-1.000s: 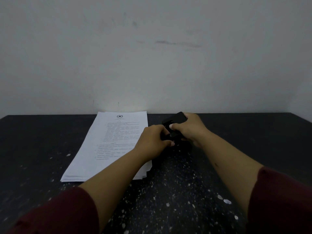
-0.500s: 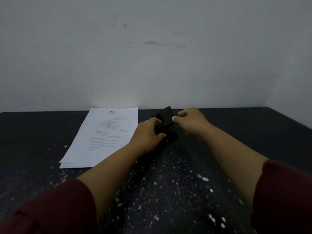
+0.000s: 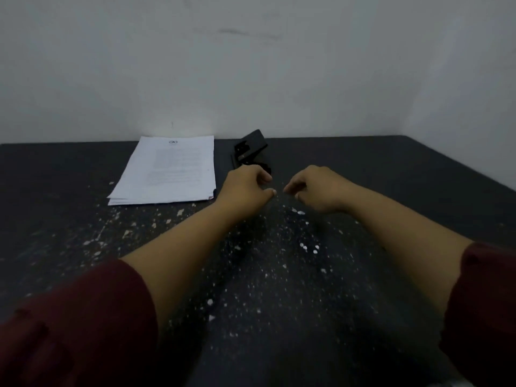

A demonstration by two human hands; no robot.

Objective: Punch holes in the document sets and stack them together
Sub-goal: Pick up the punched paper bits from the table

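Head view: I find the hole punch [image 3: 251, 152] on the worktop [image 3: 391, 191] at twelve o'clock from the left hand [image 3: 245, 188], nearer it than the right hand [image 3: 318, 191]. Both hands' fingers are loosely curled, holding nothing. The document stack [image 3: 167, 171] lies at nine o'clock of the punch.

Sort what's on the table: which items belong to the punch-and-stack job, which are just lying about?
Job items:
- stack of printed documents, flat on the table at left
- black hole punch, just right of the stack, near the wall
- left hand and right hand, both off the punch, holding nothing

Lying about:
- white paper flecks scattered over the dark table
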